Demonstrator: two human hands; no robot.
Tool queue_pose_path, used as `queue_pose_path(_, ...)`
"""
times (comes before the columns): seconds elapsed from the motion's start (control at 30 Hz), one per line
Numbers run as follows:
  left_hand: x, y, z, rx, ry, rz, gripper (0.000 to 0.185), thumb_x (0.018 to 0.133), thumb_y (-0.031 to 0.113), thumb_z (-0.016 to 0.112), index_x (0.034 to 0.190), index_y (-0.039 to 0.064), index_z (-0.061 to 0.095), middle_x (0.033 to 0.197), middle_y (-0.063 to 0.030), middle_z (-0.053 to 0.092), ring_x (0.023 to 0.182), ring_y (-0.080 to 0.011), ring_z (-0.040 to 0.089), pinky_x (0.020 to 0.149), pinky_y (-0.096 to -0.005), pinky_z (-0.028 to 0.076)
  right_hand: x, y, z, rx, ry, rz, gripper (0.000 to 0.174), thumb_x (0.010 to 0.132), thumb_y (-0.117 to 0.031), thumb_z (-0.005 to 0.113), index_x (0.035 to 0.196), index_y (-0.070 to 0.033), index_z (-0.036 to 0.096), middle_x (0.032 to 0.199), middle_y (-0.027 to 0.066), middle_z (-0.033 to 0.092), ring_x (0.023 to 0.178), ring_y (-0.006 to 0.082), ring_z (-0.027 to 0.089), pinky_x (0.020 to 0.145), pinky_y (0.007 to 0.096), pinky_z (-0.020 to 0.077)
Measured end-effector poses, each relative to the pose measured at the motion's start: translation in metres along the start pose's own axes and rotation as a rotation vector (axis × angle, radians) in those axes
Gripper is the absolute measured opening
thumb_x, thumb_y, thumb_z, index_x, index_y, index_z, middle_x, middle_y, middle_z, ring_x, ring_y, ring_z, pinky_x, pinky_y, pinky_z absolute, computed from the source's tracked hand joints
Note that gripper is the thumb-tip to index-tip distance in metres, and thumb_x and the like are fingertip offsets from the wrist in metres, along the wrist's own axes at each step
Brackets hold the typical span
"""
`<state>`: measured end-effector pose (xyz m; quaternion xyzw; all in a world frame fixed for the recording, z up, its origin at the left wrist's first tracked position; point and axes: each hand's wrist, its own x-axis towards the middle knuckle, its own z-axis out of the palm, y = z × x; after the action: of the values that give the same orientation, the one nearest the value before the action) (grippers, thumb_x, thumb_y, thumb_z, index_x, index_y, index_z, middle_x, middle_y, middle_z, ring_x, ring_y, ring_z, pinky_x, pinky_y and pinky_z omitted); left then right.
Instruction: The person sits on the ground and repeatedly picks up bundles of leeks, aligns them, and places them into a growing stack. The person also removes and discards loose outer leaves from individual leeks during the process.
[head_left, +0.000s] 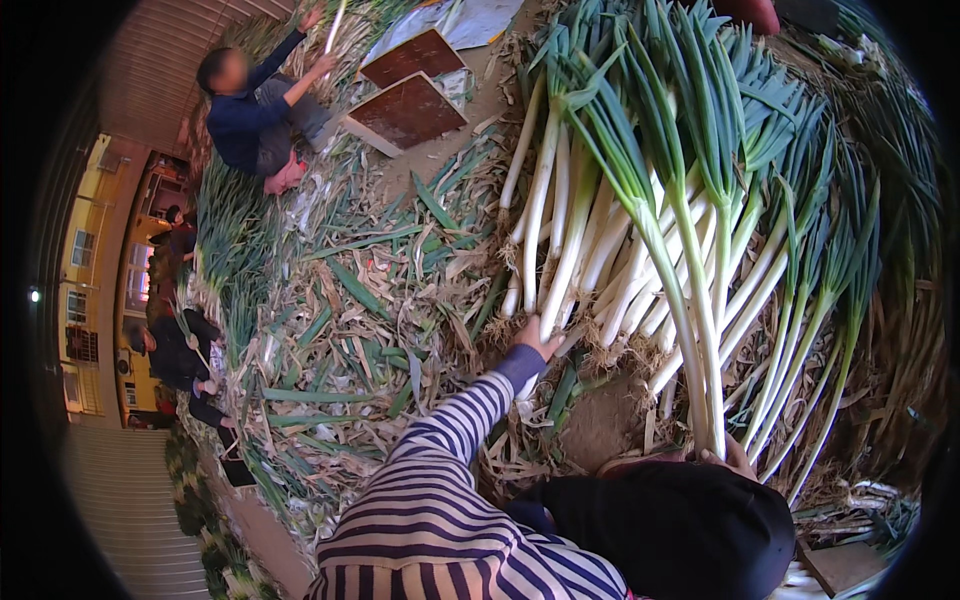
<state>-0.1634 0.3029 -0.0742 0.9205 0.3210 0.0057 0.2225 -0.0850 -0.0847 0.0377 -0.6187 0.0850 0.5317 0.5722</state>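
My left hand (536, 339), at the end of a striped sleeve, closes around the lower white stalk of a long green onion (574, 244) at the near edge of a heap. Beside it lie several more green onions (626, 300) with white stalks and brown hairy roots. Low in the picture, beyond my black-clad knee (660, 525), my right hand (731, 457) holds a few long green onions (694, 360) by their white lower ends. Their green leaves fan out away from me over the heap. The knee partly hides my right hand.
Dry husks and cut leaves (375, 315) litter the ground to the left. Two brown boards (409, 112) stand further off, near a seated person (247, 112) handling a stalk. Other people (176, 349) work at far left. More green onions (900, 150) lie at right.
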Motion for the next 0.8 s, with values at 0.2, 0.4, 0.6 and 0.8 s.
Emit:
queue_pose_path(0.2, -0.036, 0.066, -0.014, -1.242, -0.583, -0.572, 0.023, 0.086, 0.028, 0.056, 0.086, 0.007, 0.048, 0.061, -0.0022, 0.047, 0.046, -0.0132, 0.048, 0.041, -0.0316, 0.043, -0.034, -0.036, -0.016, 0.036, 0.053, 0.010, 0.048, 0.078, -0.010, 0.065, 0.119, 0.004, 0.043, 0.090, 0.0099, 0.062, 0.079, 0.0156, 0.059, 0.070, 0.0259, 0.0479)
queue_pose_path(0.4, -0.064, 0.183, -0.053, -2.155, -1.022, -0.268, 0.025, 0.088, 0.034, 0.052, 0.085, 0.009, 0.052, 0.056, 0.0010, 0.044, 0.044, -0.0138, 0.048, 0.040, -0.0302, 0.042, -0.110, -0.112, -0.019, 0.152, -0.031, -0.203, 0.050, 0.070, -0.007, 0.068, 0.112, 0.006, 0.044, 0.075, 0.0080, 0.056, 0.061, 0.0163, 0.056, 0.053, 0.0256, 0.0461)
queue_pose_path(0.6, -0.138, 0.266, -0.053, -1.480, -0.544, 0.313, 0.037, 0.088, 0.039, 0.049, 0.103, 0.005, 0.048, 0.073, -0.0093, 0.055, 0.058, -0.0212, 0.057, 0.052, -0.0323, 0.050, -0.158, -0.118, 0.016, 0.082, 0.100, -0.245, 0.049, 0.074, -0.017, 0.068, 0.112, 0.006, 0.047, 0.090, 0.0082, 0.059, 0.078, 0.0147, 0.058, 0.068, 0.0249, 0.0475)
queue_pose_path(0.8, -0.153, 0.260, -0.018, -1.317, -0.860, -0.023, 0.066, 0.089, 0.056, 0.031, 0.122, 0.000, 0.041, 0.107, -0.0135, 0.055, 0.101, -0.0211, 0.056, 0.083, -0.0339, 0.048, -0.149, -0.062, 0.034, 0.051, 0.110, -0.221, 0.046, 0.080, -0.023, 0.065, 0.113, 0.005, 0.049, 0.096, 0.0068, 0.057, 0.085, 0.0125, 0.054, 0.076, 0.0244, 0.0442)
